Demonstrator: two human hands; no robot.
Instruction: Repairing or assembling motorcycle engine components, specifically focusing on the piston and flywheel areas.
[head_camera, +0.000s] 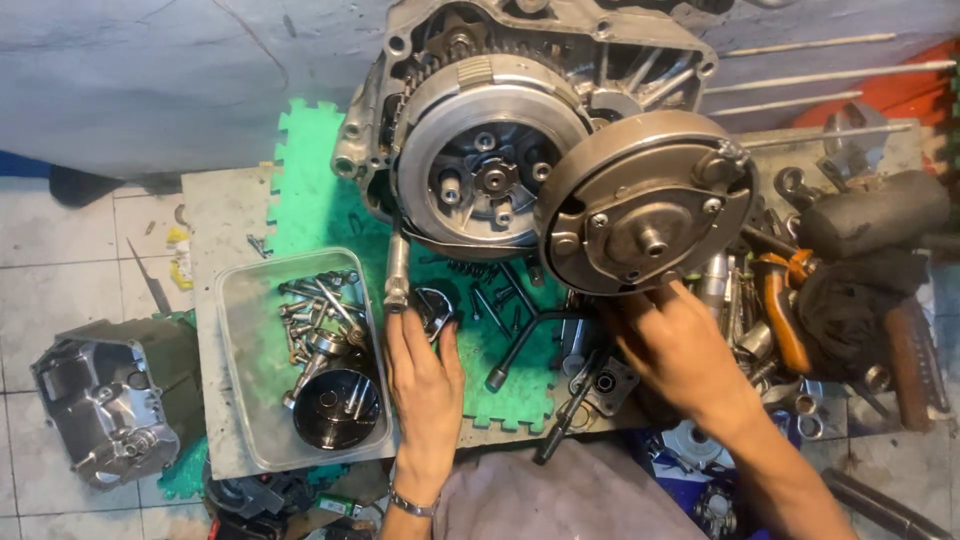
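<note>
**Both hands at the open engine, tools spread below it**

Your left hand (425, 385) lies on the green foam mat (310, 200), its fingers reaching up to the lower end of a metal socket extension (397, 272) that stands almost upright under the clutch assembly (490, 170). The fingers are close together around that end and seem to grip it, but the view is not clear enough to be sure if they really close on it. Just beside the fingertips is a small curved metal part (437, 305) on the mat.

Your right hand (680, 345) is under the round metal cover (645, 200), which sits tilted at the right of the clutch assembly and overlaps its edge. The fingers are spread apart and the tips touch the lower rim of the cover; the hand is not clamped on anything.

The engine case (560, 40) rests at the far side of the surface (215, 230). Between your two hands a dark T-shaped wrench (525, 335) lies on the mat. At the left of your left hand stands a clear plastic tray (240, 300) with bolts and a dark round part inside. At the right, near your right hand, there is an orange-handled tool (780, 310) among many loose parts. On the tiled floor at the left lies a grey engine side cover (100, 400).
</note>
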